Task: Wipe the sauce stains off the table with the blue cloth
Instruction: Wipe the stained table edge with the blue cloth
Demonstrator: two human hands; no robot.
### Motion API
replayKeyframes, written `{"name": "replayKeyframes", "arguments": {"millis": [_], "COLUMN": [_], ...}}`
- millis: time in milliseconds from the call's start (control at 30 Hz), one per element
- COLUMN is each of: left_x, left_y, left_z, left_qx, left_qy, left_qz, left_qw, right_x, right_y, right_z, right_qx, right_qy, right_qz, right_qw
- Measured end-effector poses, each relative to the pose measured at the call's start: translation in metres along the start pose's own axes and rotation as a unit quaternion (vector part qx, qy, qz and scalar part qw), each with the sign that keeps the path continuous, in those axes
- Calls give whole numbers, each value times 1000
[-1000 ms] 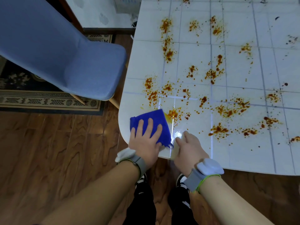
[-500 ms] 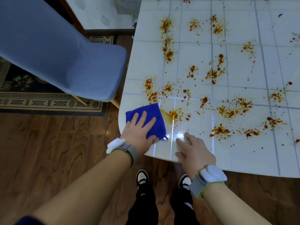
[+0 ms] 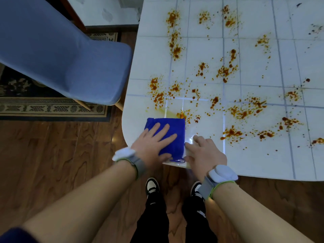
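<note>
Mostly for pressure, presumably, splayed left hand (image 3: pixel 152 143) flat on blue cloth (image 3: pixel 175 126), braced table (image 3: pixel 263 165) with loose-fingered right hand (image 3: pixel 206 155) at 3 o'clock.

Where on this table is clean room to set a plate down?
Bare: the near edge strip right of the right hand, below the sauce stains; also the left margin of the table beside the blue chair. Crowded: the near corner with blue cloth and left hand, and the splattered middle.

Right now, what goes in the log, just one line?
left hand: flat on blue cloth | right hand: on table edge | sauce stains: many left
</note>
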State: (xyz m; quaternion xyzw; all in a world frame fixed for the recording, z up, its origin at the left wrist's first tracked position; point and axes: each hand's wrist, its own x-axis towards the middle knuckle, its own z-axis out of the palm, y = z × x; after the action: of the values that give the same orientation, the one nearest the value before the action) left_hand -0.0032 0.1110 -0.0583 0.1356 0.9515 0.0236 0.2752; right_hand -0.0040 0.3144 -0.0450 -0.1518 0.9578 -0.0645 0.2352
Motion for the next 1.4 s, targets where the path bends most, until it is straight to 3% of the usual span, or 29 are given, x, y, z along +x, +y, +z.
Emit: {"name": "replayKeyframes", "arguments": {"millis": [133,267,300,433,533,600,667,733,833,900,1033,1167,1200,1333,1400], "left_x": [5,0,4,10,0,8,17,20,15,23,33,28,31,32,26], "left_y": [-8,4,-7,4,34,10,-7,5,30,10,8,13,1,9,28], "left_z": [-2,4,-2,-2,16,3,-13,-11,-3,-13,-17,-16,-22,-23,-13], "left_qx": [-47,12,10,-61,-7,28,10,-19,18,33,-5,58,61,-9,12], "left_qy": [21,10,2,27,60,13,-2,32,18,-1,14,-11,-16,14,5], "left_qz": [-105,22,16,-115,5,46,-26,-93,-9,35,-66,77,78,-60,-9], "left_qw": [993,1000,1000,991,998,998,1000,995,1000,999,998,995,995,998,1000], "right_x": [1,1,2,6,2,0,2,2,1,0,1,-2,-1,-2,-3], "right_y": [0,1,2,0,-2,-2,-1,-1,-1,0,0,-3,-3,-2,-2], "right_z": [4,5,6,8,11,12,11,8,8,7,10,5,5,3,2], "right_qx": [-3,-10,-8,-3,9,3,-13,-14,1,0,-11,2,-1,0,9], "right_qy": [5,26,18,9,42,38,26,23,40,47,14,36,29,20,32], "right_qz": [7,0,-3,10,14,-1,-10,-6,7,1,-4,-7,-13,-5,-5], "right_qw": [1000,1000,1000,1000,999,999,1000,1000,999,999,1000,999,999,1000,999]}}
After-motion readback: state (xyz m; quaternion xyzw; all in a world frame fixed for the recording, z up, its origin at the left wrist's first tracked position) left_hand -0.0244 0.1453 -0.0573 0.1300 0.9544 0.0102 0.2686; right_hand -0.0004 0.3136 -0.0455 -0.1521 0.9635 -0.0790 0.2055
